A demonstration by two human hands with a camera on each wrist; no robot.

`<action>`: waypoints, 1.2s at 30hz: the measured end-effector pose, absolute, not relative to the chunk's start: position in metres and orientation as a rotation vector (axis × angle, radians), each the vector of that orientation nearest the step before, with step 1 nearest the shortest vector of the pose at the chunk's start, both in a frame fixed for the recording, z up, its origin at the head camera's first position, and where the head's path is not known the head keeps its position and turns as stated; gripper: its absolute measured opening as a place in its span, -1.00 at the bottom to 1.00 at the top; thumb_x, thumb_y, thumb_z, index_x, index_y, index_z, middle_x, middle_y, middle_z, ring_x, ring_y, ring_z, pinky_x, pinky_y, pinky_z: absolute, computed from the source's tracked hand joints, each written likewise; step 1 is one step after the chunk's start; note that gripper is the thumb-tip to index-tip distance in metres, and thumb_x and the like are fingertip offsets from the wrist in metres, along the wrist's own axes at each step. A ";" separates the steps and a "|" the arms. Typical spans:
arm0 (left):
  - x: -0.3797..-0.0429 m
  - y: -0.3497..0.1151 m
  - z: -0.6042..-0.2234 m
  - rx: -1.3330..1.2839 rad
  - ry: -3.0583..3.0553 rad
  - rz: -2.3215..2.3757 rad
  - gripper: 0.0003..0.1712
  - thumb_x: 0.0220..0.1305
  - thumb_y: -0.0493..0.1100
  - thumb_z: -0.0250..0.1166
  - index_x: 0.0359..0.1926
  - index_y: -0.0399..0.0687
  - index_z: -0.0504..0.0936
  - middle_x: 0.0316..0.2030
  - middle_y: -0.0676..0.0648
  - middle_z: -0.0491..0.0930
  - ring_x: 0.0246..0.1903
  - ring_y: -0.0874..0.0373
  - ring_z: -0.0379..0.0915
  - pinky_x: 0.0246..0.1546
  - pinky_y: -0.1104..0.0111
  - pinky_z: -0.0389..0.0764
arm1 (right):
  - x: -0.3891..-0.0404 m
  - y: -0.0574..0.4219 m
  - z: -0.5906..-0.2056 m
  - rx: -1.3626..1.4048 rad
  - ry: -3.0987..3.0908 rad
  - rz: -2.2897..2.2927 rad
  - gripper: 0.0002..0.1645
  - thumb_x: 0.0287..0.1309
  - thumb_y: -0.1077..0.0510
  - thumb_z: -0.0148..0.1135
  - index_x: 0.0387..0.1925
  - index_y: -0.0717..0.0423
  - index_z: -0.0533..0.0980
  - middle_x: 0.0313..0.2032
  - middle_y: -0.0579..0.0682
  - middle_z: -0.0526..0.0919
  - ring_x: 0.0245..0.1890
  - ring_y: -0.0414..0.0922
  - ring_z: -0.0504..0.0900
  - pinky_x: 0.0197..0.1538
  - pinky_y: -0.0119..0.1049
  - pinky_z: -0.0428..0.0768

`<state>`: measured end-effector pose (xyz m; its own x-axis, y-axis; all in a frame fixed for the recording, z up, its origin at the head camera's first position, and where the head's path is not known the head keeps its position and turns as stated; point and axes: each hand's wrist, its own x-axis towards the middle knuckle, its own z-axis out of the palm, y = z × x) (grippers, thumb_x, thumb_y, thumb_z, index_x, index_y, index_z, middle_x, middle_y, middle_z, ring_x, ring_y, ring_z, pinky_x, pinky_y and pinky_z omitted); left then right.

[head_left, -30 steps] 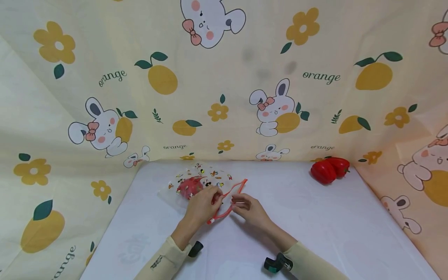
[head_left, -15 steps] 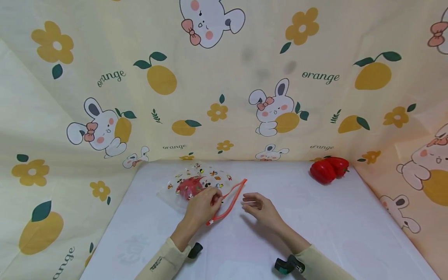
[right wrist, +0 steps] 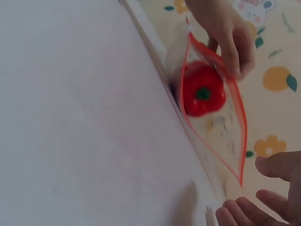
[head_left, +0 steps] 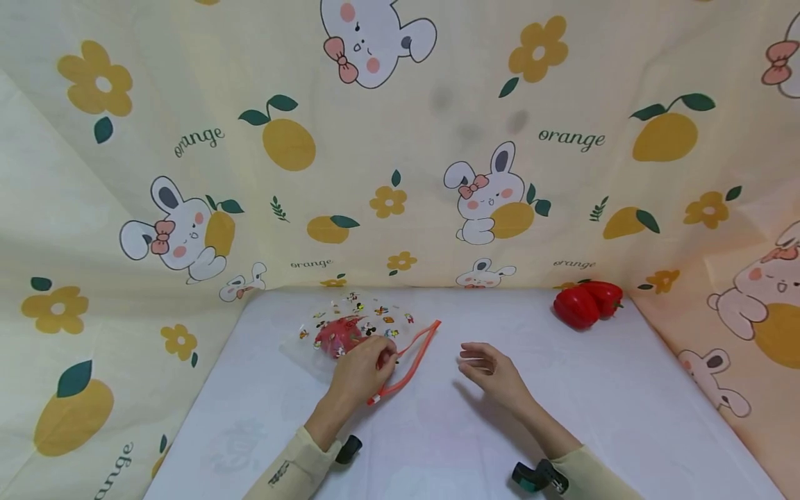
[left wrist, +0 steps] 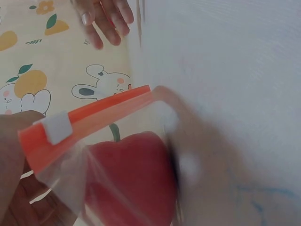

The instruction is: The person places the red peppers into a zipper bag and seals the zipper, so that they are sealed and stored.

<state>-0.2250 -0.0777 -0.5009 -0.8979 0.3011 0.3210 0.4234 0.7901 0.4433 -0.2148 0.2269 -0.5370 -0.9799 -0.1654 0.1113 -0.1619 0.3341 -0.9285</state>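
Observation:
My left hand (head_left: 361, 371) pinches the upper edge of a clear zip bag (head_left: 378, 310) printed with small cartoon figures. The bag lies on the table left of centre, its orange-red zip strip (head_left: 417, 361) spread apart and its mouth facing right. A pink dragon fruit (head_left: 338, 336) shows through the plastic. Just inside the mouth sits a red bell pepper (right wrist: 203, 89), green stem outward, mostly hidden by my hand in the head view. A white slider (left wrist: 57, 127) is on the strip near my left hand. My right hand (head_left: 496, 376) hovers right of the mouth, fingers loosely bent, holding nothing.
Two more red bell peppers, one in front (head_left: 576, 307) and one behind (head_left: 606, 297), lie together at the table's far right corner. A patterned cloth (head_left: 425, 139) hangs behind the white table (head_left: 625, 417) and along its sides.
My right hand has let go of the bag's zip edge and moved away to the right. My left hand keeps its hold on the bag, which has hardly moved.

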 end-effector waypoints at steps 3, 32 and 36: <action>-0.225 -0.077 -0.501 -0.565 -2.745 -0.762 -0.90 0.41 -0.08 0.48 -0.14 0.12 0.71 -0.33 0.19 0.54 -0.44 0.33 0.39 -0.46 0.50 0.46 | -0.216 0.238 -0.536 -0.295 2.634 -1.729 -0.38 0.37 0.19 0.47 0.37 0.28 0.50 0.20 0.26 0.69 0.15 0.13 0.74 0.17 -0.34 0.66; -0.223 -0.076 -0.501 -0.555 -2.752 -0.780 -0.88 0.39 -0.08 0.49 -0.14 0.11 0.72 -0.33 0.19 0.54 -0.44 0.33 0.39 -0.45 0.50 0.46 | -0.252 0.365 -0.534 0.088 3.046 -1.692 -0.25 0.43 0.02 0.42 0.44 0.32 0.38 0.31 0.36 0.54 0.26 0.27 0.53 0.06 -0.71 0.48; -0.224 -0.077 -0.501 -0.559 -2.744 -0.777 -0.89 0.38 -0.09 0.50 -0.14 0.11 0.72 -0.34 0.19 0.55 -0.45 0.34 0.39 -0.46 0.50 0.46 | -0.259 0.380 -0.535 0.192 3.109 -1.707 -0.27 0.41 0.04 0.44 0.41 0.33 0.41 0.29 0.34 0.54 0.23 0.22 0.51 0.04 -0.71 0.47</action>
<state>-0.2236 -0.0765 -0.5010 -0.8994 0.2956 0.3221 0.4205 0.7862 0.4529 -0.2589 0.3800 -0.5352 -0.9115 0.2823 0.2992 -0.1009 0.5517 -0.8279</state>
